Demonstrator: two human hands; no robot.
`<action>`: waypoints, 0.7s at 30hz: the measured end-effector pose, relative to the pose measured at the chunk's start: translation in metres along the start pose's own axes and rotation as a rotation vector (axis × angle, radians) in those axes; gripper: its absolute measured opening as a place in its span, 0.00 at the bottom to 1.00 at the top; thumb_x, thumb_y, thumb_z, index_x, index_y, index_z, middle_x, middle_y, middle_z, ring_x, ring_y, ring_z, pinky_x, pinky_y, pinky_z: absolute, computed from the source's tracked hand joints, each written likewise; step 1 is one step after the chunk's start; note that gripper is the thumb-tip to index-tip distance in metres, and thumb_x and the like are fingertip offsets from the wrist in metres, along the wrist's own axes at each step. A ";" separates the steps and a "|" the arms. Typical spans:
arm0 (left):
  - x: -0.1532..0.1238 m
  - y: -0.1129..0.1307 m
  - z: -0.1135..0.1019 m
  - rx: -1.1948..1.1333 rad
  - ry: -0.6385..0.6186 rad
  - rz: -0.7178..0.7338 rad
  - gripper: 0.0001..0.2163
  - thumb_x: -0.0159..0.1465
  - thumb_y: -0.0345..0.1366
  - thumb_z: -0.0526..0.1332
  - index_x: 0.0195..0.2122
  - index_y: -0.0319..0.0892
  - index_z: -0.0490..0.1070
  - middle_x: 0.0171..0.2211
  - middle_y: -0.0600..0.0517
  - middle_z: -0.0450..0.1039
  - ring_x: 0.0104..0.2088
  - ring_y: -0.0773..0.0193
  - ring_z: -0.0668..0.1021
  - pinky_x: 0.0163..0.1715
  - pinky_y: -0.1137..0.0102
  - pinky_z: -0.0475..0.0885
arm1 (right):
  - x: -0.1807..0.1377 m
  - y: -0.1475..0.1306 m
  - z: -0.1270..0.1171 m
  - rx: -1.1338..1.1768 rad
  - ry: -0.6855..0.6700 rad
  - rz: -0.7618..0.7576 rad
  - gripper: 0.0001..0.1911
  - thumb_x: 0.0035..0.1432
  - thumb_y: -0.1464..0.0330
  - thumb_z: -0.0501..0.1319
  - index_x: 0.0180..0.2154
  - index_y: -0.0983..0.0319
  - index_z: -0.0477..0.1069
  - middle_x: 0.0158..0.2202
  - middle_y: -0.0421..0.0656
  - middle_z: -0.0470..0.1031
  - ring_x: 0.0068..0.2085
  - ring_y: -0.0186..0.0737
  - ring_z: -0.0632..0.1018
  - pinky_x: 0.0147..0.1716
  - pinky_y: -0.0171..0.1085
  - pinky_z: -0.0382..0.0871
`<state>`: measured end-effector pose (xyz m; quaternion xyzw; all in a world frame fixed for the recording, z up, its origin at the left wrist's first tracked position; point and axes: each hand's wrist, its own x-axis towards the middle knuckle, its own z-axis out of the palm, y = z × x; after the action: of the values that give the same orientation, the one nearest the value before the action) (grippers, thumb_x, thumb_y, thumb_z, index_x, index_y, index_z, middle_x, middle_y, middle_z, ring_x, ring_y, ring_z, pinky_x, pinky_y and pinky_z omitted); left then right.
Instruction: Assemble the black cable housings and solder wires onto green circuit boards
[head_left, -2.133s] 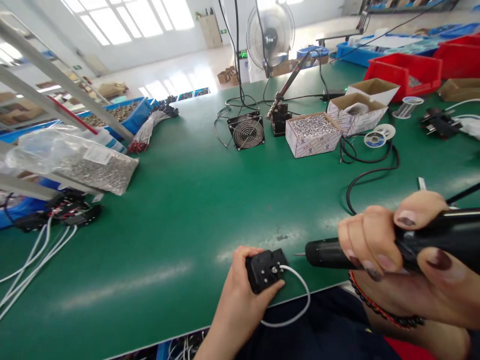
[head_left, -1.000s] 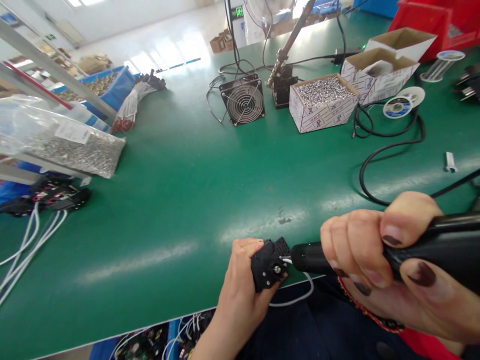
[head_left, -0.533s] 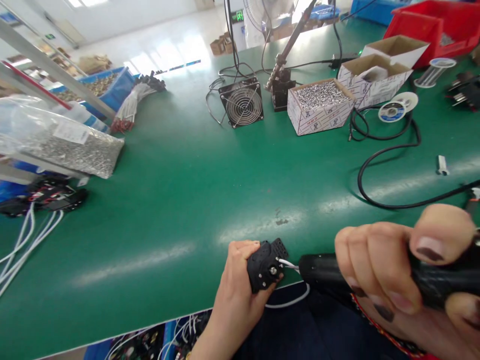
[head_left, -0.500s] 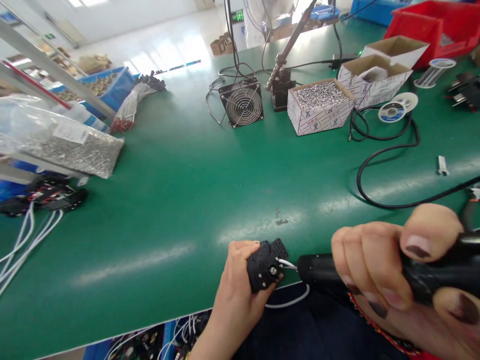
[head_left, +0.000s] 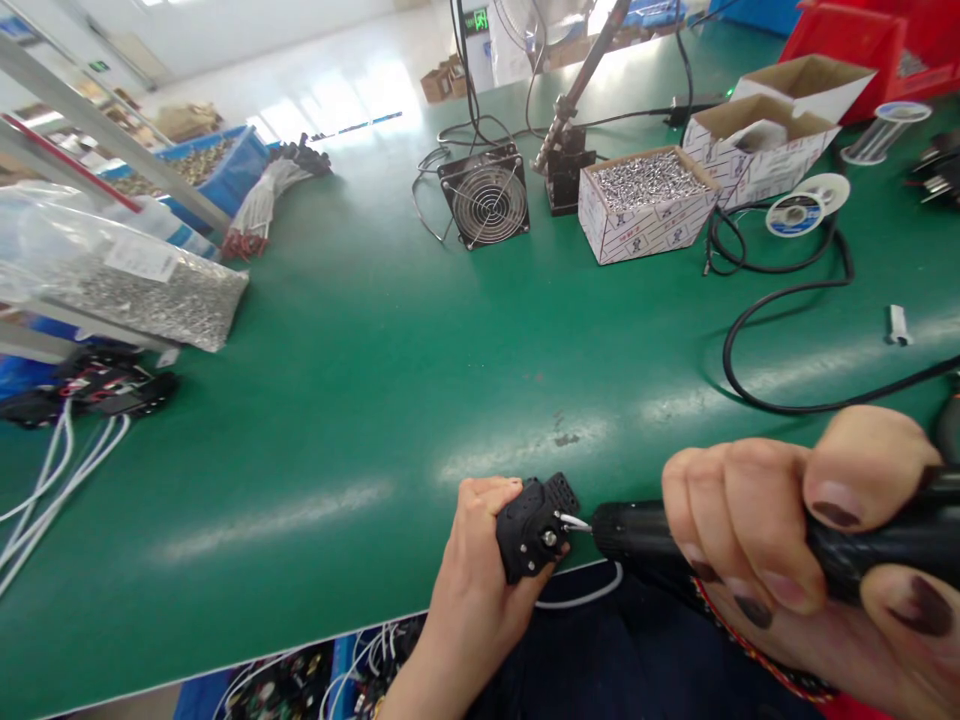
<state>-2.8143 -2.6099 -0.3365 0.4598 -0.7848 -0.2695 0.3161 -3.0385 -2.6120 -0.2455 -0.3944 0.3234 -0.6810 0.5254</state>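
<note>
Near the table's front edge, my left hand (head_left: 484, 560) is wrapped round a black plastic housing (head_left: 525, 535) with several silvery screws on its face. My right hand (head_left: 780, 530), closed, grips a black electric screwdriver (head_left: 637, 530) that lies almost level and points left. Its tip meets the housing near the upper screw, and the bit shows as a thin bright rod. A white cable (head_left: 585, 597) loops below the housing, beside the dark clothing. My left thumb is partly hidden behind the housing.
A small fan (head_left: 489, 203) and a carton of screws (head_left: 649, 190) stand at the back. A black cord (head_left: 750, 395) curls on the right. On the left lie a bag of metal parts (head_left: 172, 300) and black assemblies (head_left: 105, 385) with white cables. Blue bins (head_left: 202, 700) sit below the edge.
The view has shifted slightly, so things at the right appear a little farther right. Both hands keep their grip, and the screwdriver stays against the housing.
</note>
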 end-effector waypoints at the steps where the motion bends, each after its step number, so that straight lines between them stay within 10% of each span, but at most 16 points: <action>1: 0.000 0.000 0.000 0.002 0.005 0.000 0.23 0.65 0.31 0.67 0.58 0.43 0.60 0.49 0.44 0.67 0.49 0.56 0.73 0.49 0.62 0.74 | 0.000 0.001 0.001 0.004 -0.018 0.002 0.22 0.65 0.52 0.68 0.33 0.56 0.59 0.18 0.31 0.64 0.18 0.30 0.65 0.20 0.36 0.65; 6: 0.000 0.000 0.001 0.007 0.035 0.010 0.22 0.65 0.31 0.68 0.57 0.42 0.62 0.48 0.45 0.67 0.47 0.57 0.74 0.47 0.64 0.74 | 0.002 0.005 0.007 0.056 -0.079 -0.003 0.25 0.70 0.46 0.57 0.33 0.57 0.54 0.17 0.31 0.57 0.18 0.30 0.62 0.21 0.36 0.61; 21: 0.004 -0.002 0.008 -0.009 0.020 -0.033 0.23 0.64 0.29 0.68 0.56 0.45 0.59 0.48 0.47 0.66 0.47 0.57 0.73 0.48 0.62 0.72 | 0.015 0.007 -0.007 0.171 -0.020 -0.025 0.10 0.61 0.61 0.68 0.38 0.54 0.67 0.18 0.32 0.57 0.18 0.32 0.59 0.20 0.38 0.56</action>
<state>-2.8202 -2.6130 -0.3421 0.4739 -0.7727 -0.2734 0.3217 -3.0438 -2.6279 -0.2519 -0.3591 0.2540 -0.7085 0.5518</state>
